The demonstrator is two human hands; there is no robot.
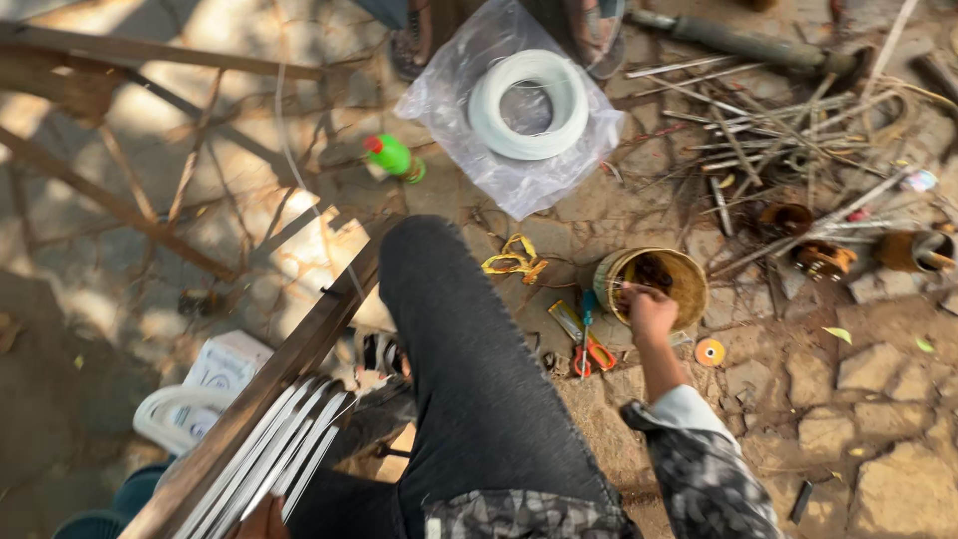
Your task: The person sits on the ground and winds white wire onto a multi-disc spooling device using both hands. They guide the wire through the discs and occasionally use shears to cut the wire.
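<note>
R hand (651, 311) is over the near rim of the basket (654, 284), a round woven one, yellowish, sitting on the stone ground (878, 399) to the right of the knee (439, 289). Fingers curled together, tips pinching a thin pale stick (631, 286) that lies across the basket mouth. Dark stuff inside the basket, can't tell what.

L hand (264, 519) is at the bottom edge, only partly in frame. It touches the low end of a wood bar (299, 349) wrapped w/ flat white strips (289, 449). Finger state: can't tell, mostly cut off.

Around the basket:
- scissors (589, 344), orange handles, just left of it on the ground
- small orange disc (710, 351) just below-right of it
- yellow cord (516, 260) tangle to the left, near the knee
- pile of thin rods (768, 130) and rusty bits up-right, well apart from the hand

Farther up: white coil (529, 105) on a clear plastic sheet (449, 95), green bottle (394, 157) w/ red cap left of it. Another person's sandalled feet (409, 40) at the top edge, either side of the sheet.

Lower left: white box (225, 364) and a white plastic piece (165, 414) under the bar.

Leg in dark trousers runs up the middle of the frame; R sleeve (699, 459) is grey patterned.
</note>
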